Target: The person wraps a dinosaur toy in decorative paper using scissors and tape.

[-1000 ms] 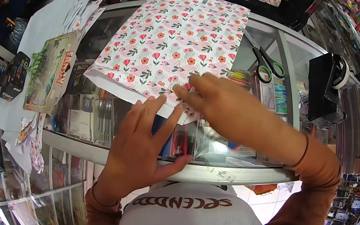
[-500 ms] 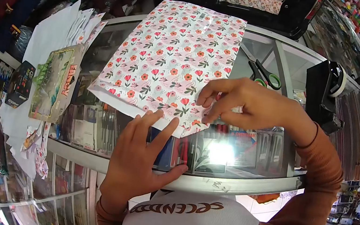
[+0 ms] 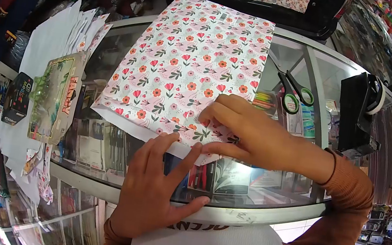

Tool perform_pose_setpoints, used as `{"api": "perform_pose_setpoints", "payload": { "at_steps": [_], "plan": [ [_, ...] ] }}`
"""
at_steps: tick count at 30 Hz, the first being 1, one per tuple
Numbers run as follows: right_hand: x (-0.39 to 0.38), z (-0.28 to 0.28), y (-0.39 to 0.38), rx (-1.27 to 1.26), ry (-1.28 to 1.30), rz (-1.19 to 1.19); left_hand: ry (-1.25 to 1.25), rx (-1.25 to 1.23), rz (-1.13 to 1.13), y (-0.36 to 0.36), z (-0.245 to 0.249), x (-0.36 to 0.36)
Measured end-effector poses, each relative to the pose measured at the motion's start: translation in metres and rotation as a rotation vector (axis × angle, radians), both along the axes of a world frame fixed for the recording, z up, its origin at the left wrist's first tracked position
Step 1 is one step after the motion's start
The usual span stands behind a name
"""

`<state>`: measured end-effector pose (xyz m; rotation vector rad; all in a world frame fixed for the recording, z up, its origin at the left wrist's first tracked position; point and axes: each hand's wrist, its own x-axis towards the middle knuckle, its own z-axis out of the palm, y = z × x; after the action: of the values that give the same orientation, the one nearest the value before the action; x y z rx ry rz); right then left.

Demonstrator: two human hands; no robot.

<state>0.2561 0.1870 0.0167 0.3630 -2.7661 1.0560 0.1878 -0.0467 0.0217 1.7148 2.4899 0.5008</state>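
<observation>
A folded sheet of floral wrapping paper [image 3: 189, 65], white with red and orange flowers, lies across the glass counter. Its near edge shows a plain white strip [image 3: 128, 126]. My left hand [image 3: 153, 182] is open, fingers spread, with its fingertips on that near edge and its thumb out over the glass. At the paper's near right corner my right hand [image 3: 253, 134] is closed, its bent fingers against the printed side and its thumb on the folded edge beside my left index fingertip. What lies under the right fingers is hidden.
Scissors [image 3: 292, 94] with black and green handles lie right of the paper. Beyond them stands a black tape dispenser [image 3: 359, 110]. At left, a card-backed pack [image 3: 59, 95] and a small black box [image 3: 17, 98] rest on white paper sheets [image 3: 46, 47]. The counter's metal edge [image 3: 238, 214] runs in front.
My right thumb has come down and left along the near edge, closer to my left hand. The fingers are more bent onto the paper. The whole view has shifted slightly.
</observation>
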Motion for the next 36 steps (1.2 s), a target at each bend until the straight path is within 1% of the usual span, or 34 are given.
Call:
{"api": "perform_pose_setpoints", "payload": {
  "at_steps": [3, 6, 9, 12, 15, 16, 18, 20, 21, 24, 27, 28, 31, 32, 35, 36],
  "plan": [
    [-0.002, -0.004, -0.004, -0.087, -0.008, -0.04, 0.02, -0.005, -0.034, 0.0, -0.001, -0.002],
    [-0.002, -0.001, -0.007, -0.061, -0.048, -0.043, -0.069, 0.044, 0.017, -0.001, -0.005, -0.001],
    [-0.002, -0.001, -0.006, -0.052, -0.058, -0.032, -0.095, 0.079, 0.008, -0.001, -0.005, -0.004],
    [-0.005, 0.004, 0.007, 0.011, -0.042, 0.046, 0.112, -0.018, -0.041, -0.003, 0.008, -0.004],
    [-0.008, 0.006, 0.022, 0.065, -0.02, 0.115, 0.076, -0.007, -0.15, -0.007, 0.013, -0.011],
    [-0.007, 0.008, 0.023, 0.068, 0.004, 0.115, 0.065, 0.032, -0.131, -0.008, 0.014, -0.012],
    [-0.002, 0.015, 0.018, 0.183, -0.019, 0.122, 0.042, 0.112, -0.096, -0.011, 0.013, -0.015],
    [0.002, 0.023, 0.013, 0.299, -0.028, 0.148, -0.019, 0.105, -0.055, -0.012, 0.009, -0.015],
    [0.002, 0.021, 0.01, 0.329, 0.009, 0.134, -0.05, 0.1, -0.035, -0.012, 0.008, -0.016],
    [-0.001, 0.017, -0.005, 0.423, 0.142, 0.103, -0.054, 0.085, -0.109, -0.011, 0.008, -0.018],
    [-0.014, 0.011, -0.02, 0.427, 0.245, 0.142, 0.034, 0.223, -0.072, -0.022, 0.009, -0.021],
    [-0.021, 0.01, -0.024, 0.405, 0.314, 0.17, 0.089, 0.289, 0.031, -0.025, 0.007, -0.023],
    [-0.042, 0.011, -0.031, 0.339, 0.302, 0.264, 0.194, 0.404, 0.327, -0.04, -0.001, -0.044],
    [-0.05, 0.011, -0.031, 0.365, 0.322, 0.312, 0.136, 0.418, 0.343, -0.044, -0.001, -0.05],
    [-0.069, 0.014, -0.037, 0.234, 0.078, 0.381, -0.036, 0.464, 0.36, -0.059, -0.001, -0.072],
    [-0.075, 0.013, -0.037, 0.208, 0.056, 0.39, -0.1, 0.477, 0.344, -0.065, -0.003, -0.079]
  ]
}}
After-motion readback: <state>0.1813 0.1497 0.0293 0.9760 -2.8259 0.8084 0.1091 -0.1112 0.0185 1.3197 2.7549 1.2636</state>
